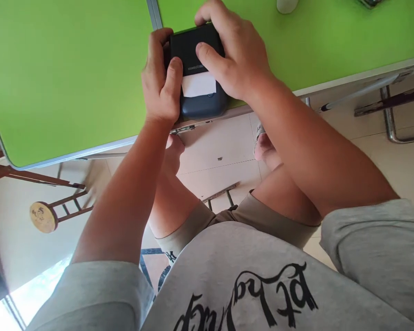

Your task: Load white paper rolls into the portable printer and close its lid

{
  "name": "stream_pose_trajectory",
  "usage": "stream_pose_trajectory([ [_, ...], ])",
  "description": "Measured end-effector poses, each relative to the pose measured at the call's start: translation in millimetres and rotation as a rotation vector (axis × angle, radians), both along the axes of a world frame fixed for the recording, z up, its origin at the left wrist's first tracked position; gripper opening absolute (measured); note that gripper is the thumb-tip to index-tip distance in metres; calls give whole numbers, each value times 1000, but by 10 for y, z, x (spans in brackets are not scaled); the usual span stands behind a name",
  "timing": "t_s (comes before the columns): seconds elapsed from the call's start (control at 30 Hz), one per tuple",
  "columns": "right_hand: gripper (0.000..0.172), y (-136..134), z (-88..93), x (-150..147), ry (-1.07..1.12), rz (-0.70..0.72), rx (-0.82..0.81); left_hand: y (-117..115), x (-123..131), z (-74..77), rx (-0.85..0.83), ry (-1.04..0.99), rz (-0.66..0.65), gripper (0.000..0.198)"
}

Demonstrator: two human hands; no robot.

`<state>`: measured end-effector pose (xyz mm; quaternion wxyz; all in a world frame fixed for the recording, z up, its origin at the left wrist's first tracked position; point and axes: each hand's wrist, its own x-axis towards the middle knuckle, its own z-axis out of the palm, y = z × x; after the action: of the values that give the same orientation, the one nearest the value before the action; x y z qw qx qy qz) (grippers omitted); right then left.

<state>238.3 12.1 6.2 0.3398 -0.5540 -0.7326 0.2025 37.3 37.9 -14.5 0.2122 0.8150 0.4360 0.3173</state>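
Observation:
A small dark label printer (200,99) sits at the near edge of a green table (65,78). A white strip of paper (198,85) sticks out of its slot. My left hand (160,82) grips the printer's left side, thumb on its top. My right hand (234,55) wraps over the right side and back, index finger lying across the lid just above the paper. Both hands are closed on the device.
A white object (286,4) stands at the table's far edge. A wooden stool (44,214) lies on the tiled floor to the left. Metal chair legs (389,115) are under the table at right. My knees are below the table edge.

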Motion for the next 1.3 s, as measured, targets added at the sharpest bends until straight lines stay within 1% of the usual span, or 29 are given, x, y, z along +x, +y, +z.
stream_pose_trajectory([
  [0.07,45,19,-18,0,13,13,18,-5,-7,2,7,-5,-17,70],
  [0.17,46,41,-38,-5,34,30,34,-25,-7,16,27,-4,-29,70],
  [0.3,47,29,-29,-22,40,38,19,-32,-4,33,24,8,-9,76],
  [0.43,43,27,-21,-30,30,21,31,-14,-18,26,20,85,4,70],
  [0.53,43,31,-13,-30,25,14,45,-25,-20,36,13,96,18,65],
  [0.67,45,22,9,-34,57,27,31,-66,-2,82,7,93,39,70],
  [0.73,45,18,18,-39,68,29,34,-79,7,104,3,78,41,72],
  [0.87,43,15,43,-54,51,20,52,-81,7,132,-35,14,41,66],
  [1.07,33,13,113,-66,-11,4,9,-67,-4,153,-37,-58,54,81],
  [1.2,29,36,125,-74,-49,11,-17,-75,-1,174,-33,-74,71,75],
  [1.3,31,62,124,-85,-67,-18,-26,-91,-8,196,-58,-65,88,71],
])
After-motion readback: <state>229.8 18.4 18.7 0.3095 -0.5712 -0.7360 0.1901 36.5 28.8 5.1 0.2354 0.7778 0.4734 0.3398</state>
